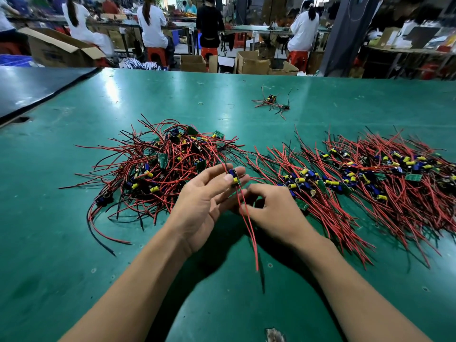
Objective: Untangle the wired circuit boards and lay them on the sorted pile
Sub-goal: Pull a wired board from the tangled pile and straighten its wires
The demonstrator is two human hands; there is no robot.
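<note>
L hand (204,201): thumb pins small green circuit board w/ blue and yellow capacitors (234,178) to my fingertips, lifted clear of the heap.
R hand (274,208): fingers curled, pinching the board's long red lead wires (249,225), prob. to draw them straight.
Tangled heap of red-wired boards (160,164): left, just beyond my hands.
Sorted pile of boards w/ combed red wires (357,178): right; wires roughly parallel, so the next board should lie flat.
</note>
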